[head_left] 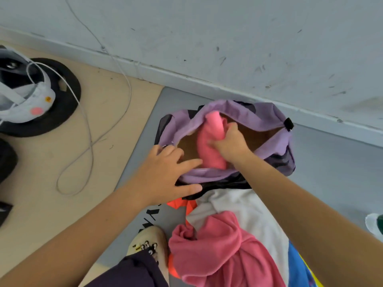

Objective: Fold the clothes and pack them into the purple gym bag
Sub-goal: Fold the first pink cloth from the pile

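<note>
A rolled pink garment [211, 139] is going into the open mouth of the purple gym bag [267, 119], which is lying on a grey floor mat [331, 162] close to the wall. The right hand [230, 141] is gripping the pink roll with curled fingers and seems to be pushing it down inside. The left hand [163, 172] is resting on the bag's near rim with fingers straight and spread, apparently holding the opening wide. This looks like the packing step for one item; next, the roll likely needs seating flat before another piece is folded. Nearer the person, a loose pile is waiting unfolded: a pink top [223, 249] over a white garment [238, 204], with orange and blue fabric at the edges. To the left, a beige floor [51, 162] is carrying a looping white cable [89, 141] and a black round base [66, 90]. The scuffed grey wall [228, 38] is running behind.
</note>
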{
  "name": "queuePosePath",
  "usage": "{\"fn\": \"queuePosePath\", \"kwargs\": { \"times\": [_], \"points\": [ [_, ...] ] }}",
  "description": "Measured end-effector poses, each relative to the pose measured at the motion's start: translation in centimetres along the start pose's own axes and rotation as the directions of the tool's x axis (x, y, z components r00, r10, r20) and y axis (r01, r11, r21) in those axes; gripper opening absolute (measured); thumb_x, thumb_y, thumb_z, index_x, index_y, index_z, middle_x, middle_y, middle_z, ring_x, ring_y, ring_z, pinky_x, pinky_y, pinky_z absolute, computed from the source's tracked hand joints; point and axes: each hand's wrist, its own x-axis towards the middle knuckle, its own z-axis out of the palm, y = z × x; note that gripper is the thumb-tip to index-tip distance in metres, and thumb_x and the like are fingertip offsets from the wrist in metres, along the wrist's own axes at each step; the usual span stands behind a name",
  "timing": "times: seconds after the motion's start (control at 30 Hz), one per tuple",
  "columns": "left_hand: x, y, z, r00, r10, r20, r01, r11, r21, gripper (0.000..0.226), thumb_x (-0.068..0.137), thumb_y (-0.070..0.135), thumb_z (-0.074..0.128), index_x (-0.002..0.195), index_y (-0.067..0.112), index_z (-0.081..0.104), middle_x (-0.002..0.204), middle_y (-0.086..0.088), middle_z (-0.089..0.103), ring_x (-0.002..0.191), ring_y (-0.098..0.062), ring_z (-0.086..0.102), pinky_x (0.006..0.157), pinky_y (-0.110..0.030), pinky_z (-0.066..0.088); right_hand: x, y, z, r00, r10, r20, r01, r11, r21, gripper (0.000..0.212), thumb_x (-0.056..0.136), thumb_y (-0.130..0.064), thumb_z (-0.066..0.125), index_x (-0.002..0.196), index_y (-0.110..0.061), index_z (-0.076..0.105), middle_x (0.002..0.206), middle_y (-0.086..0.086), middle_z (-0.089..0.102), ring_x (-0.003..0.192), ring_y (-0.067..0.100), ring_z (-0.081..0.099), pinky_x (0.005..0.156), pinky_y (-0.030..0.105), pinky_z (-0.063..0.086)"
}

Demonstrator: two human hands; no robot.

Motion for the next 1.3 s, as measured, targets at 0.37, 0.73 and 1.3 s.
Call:
{"fn": "queuePosePath", "kwargs": {
  "times": [0.37,0.73,1.3],
  "points": [
    [0.0,-0.7,3.6,0.969,-0.167,0.181,0.159,0.986,0.057,0.092,0.075,0.084,0.000,0.147,0.036,0.034,0.145,0.004,0.041,0.136,-0.017,0.033,0.111,-0.040,0.020,0.4,2.6,2.6,0.929,0.126,0.348,-0.275,0.864,0.421,0.059,0.082,-0.010,0.076,0.134,-0.006,0.048,0.126,0.016,0.062,0.112,0.033,0.062,0.096,0.054,0.051],
    [-1.4,-1.6,3.4,0.983,-0.179,0.029,0.179,0.984,0.009,0.084,0.085,0.074,0.023,0.138,0.016,0.053,0.133,-0.003,0.056,0.119,-0.024,0.053,0.101,-0.039,0.034,2.2,4.7,6.1,0.783,0.370,0.500,-0.575,0.738,0.353,0.043,0.091,-0.018,0.066,0.129,-0.001,0.057,0.133,0.021,0.059,0.123,0.035,0.056,0.102,0.043,0.048],
    [1.7,-4.2,3.1,0.969,-0.236,-0.071,0.221,0.960,-0.174,0.079,0.089,0.068,0.035,0.153,0.021,0.029,0.161,-0.004,0.016,0.134,-0.025,0.040,0.106,-0.040,0.031,2.1,3.4,6.3,0.850,0.078,0.522,-0.346,0.829,0.440,0.043,0.090,-0.014,0.067,0.128,0.001,0.057,0.123,0.018,0.065,0.112,0.032,0.064,0.101,0.045,0.048]
  ]
}}
